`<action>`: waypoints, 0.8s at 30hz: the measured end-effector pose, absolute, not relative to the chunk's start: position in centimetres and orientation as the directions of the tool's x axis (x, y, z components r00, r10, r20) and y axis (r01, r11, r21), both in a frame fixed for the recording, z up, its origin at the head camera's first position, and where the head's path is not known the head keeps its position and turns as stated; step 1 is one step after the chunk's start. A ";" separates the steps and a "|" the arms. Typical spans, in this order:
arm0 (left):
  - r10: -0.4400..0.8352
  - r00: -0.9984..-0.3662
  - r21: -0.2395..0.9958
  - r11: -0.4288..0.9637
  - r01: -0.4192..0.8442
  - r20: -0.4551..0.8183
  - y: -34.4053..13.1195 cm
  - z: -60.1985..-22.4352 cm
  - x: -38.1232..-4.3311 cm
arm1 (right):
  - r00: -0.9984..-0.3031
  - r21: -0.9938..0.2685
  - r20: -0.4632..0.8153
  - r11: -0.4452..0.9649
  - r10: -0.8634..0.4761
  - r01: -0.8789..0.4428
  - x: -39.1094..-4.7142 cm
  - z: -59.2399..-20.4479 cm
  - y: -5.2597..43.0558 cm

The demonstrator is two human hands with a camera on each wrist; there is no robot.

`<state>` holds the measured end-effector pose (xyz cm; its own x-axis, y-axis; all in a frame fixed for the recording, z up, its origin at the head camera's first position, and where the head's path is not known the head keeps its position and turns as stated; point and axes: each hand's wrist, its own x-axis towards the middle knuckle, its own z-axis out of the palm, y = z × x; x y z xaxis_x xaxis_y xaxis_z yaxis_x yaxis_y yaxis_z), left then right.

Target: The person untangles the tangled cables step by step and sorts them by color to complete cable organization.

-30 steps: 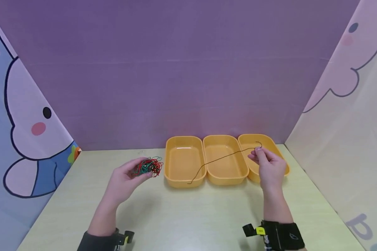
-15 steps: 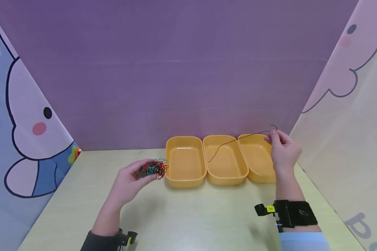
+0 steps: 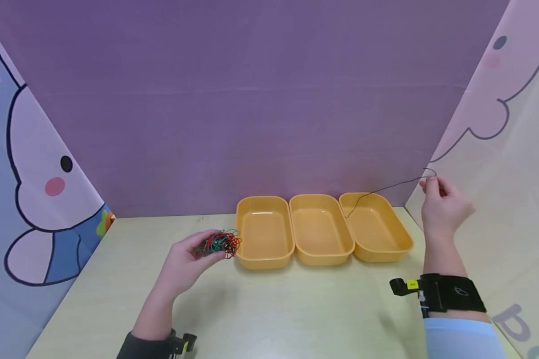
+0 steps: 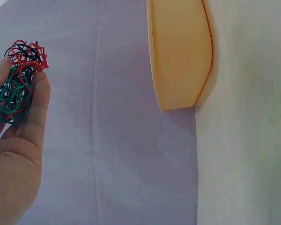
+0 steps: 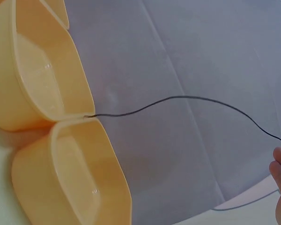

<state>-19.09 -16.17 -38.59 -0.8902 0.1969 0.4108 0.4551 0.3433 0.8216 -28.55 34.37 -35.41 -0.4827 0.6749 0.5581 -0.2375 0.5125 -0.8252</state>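
My left hand grips a tangled bundle of red, green and black wires between thumb and fingers, just left of the left yellow tray. In the left wrist view the wire bundle sits at the fingertips, raised off the table. My right hand is up at the right, past the right tray, and pinches a single black wire near its bent end. The wire's long part stretches leftward, and its free end overlaps the right tray in the head view. In the right wrist view the black wire curves across the backdrop.
Three yellow trays stand side by side at the back of the pale table: the left tray, the middle tray and the right one. A purple backdrop rises right behind them, with printed cloth on both sides.
My right hand has moved right and upward, drawing the black wire from over the left and middle trays to over the right one. My left hand has shifted slightly right with the wire bundle.
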 end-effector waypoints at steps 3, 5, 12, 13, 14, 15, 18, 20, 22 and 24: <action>0.201 -0.889 0.819 0.347 0.457 0.411 -16.2 -38.7 -19.2 | -0.449 -0.819 0.571 0.514 0.688 -0.254 -28.3 -35.3 35.1; 0.201 -0.890 0.819 0.348 0.456 0.410 -16.2 -38.7 -19.2 | -0.427 -0.813 0.582 0.513 0.692 -0.277 -28.2 -35.1 35.4; 0.209 -0.894 0.826 0.345 0.446 0.396 -16.1 -38.6 -19.2 | -0.424 -0.776 0.630 0.542 0.650 -0.323 -28.3 -35.6 35.6; 0.212 -0.895 0.828 0.342 0.445 0.393 -16.2 -38.6 -19.2 | -0.442 -0.763 0.645 0.561 0.623 -0.323 -28.4 -36.0 35.5; 0.212 -0.895 0.828 0.342 0.444 0.393 -16.2 -38.6 -19.1 | -0.469 -0.750 0.656 0.580 0.592 -0.318 -28.6 -36.4 35.3; 0.210 -0.896 0.830 0.339 0.443 0.392 -16.3 -38.6 -19.1 | -0.492 -0.726 0.675 0.616 0.550 -0.308 -28.8 -36.9 35.1; 0.204 -0.897 0.835 0.331 0.439 0.391 -16.6 -38.6 -19.0 | -0.580 -0.643 0.705 0.713 0.408 -0.281 -29.1 -38.2 34.4; 0.199 -0.898 0.836 0.331 0.438 0.392 -16.8 -38.7 -18.9 | -0.621 -0.568 0.722 0.773 0.304 -0.283 -29.4 -39.0 33.9; 0.202 -0.897 0.837 0.327 0.439 0.392 -16.8 -38.7 -18.8 | -0.650 -0.495 0.731 0.818 0.208 -0.295 -29.6 -39.7 33.6; 0.205 -0.897 0.837 0.325 0.440 0.392 -16.7 -38.7 -18.8 | -0.692 -0.449 0.711 0.838 0.126 -0.308 -29.7 -40.3 33.4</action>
<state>-18.81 -16.72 -38.67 -0.8967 0.2053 0.3922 0.4405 0.3254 0.8367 -29.72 33.38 -40.30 -0.6921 0.1263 0.7107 -0.3084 0.8385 -0.4493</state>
